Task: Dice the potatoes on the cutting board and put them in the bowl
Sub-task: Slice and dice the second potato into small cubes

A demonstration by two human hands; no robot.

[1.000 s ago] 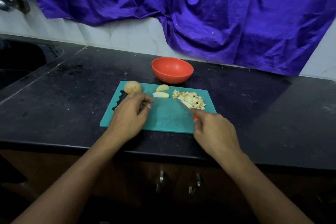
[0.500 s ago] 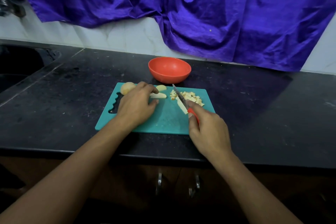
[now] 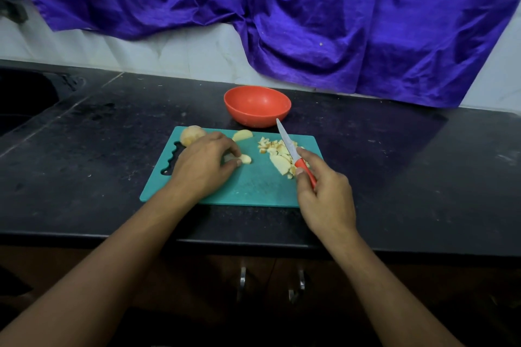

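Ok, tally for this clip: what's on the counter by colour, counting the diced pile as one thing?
Orange-red: 2, the bowl and the handle of the knife in the right hand
Teal: 1, the cutting board
Pale yellow: 4, the whole potato, the wedge, the piece at the left hand, the diced pile
Total: 7

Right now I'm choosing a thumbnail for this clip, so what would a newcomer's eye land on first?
Probably the purple cloth draped across the wall, then the orange bowl on the dark counter just behind the teal board. On the board, the right hand holds an orange-handled knife over the diced potato, while the left hand pinches a wedge.
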